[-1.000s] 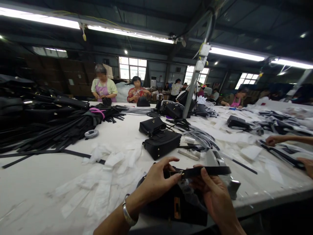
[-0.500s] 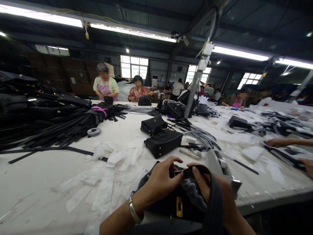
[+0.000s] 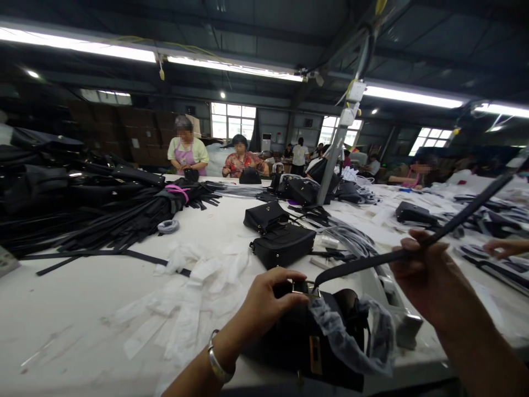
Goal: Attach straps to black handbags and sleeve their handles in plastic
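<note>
A black handbag with a gold clasp sits at the table's front edge. Its handle is wrapped in clear plastic. My left hand, with a silver bangle on the wrist, pinches the metal buckle at the bag's top edge. From that buckle a long black strap runs up to the right. My right hand is closed around the strap, raised well away from the bag. How the strap sits inside the buckle is partly hidden by my fingers.
Two black bags stand beyond mine. Left lies a heap of black straps, with white sheets nearer. A grey metal device and a pole stand on the right. A co-worker's hand works at far right.
My right hand has moved from beside the buckle up and to the right, drawing the strap out taut. My left hand stays at the buckle. The plastic-wrapped handle shows more fully.
</note>
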### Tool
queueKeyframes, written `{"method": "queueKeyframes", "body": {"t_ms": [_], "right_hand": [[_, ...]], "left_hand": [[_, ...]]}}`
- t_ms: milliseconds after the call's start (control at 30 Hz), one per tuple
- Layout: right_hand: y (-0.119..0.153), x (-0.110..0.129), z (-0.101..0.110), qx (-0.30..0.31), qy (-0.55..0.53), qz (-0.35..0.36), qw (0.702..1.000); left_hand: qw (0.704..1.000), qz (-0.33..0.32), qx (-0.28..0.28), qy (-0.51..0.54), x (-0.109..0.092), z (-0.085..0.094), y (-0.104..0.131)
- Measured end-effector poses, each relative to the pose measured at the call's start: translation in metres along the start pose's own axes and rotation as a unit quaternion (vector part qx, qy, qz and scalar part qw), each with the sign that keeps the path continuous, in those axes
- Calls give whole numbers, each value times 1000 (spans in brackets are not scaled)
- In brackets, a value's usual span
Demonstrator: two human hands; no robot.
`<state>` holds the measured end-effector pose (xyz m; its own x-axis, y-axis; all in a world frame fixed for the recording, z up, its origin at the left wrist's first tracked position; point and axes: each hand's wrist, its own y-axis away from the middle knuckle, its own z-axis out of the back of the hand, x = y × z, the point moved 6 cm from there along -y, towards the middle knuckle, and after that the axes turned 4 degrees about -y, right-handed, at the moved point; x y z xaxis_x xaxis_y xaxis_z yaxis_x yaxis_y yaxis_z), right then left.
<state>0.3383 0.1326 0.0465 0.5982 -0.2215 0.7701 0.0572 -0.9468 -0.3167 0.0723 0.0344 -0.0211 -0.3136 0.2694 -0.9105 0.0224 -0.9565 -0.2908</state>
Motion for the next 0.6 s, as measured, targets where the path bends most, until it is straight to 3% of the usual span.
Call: {"method": "queueKeyframes", "body": {"t_ms": [67,133,267,400,600], "right_hand": [[1,13,-6,28,93,34,995],[6,18,-14,70,253,13,965],[21,2,-31,219,510,-91,827],[28,-8,-52,295,592,-83,745],[36,-28,-75,356,632,-97,682]], "left_hand": [[1000,16,-12,21,2,3,1],[998,34,-26,54,5,5,1],[995,41,-40,86,9,7,2],[995,35,-40,82,10,5,4],[999,-8,-15,45,0,-7,8]]}}
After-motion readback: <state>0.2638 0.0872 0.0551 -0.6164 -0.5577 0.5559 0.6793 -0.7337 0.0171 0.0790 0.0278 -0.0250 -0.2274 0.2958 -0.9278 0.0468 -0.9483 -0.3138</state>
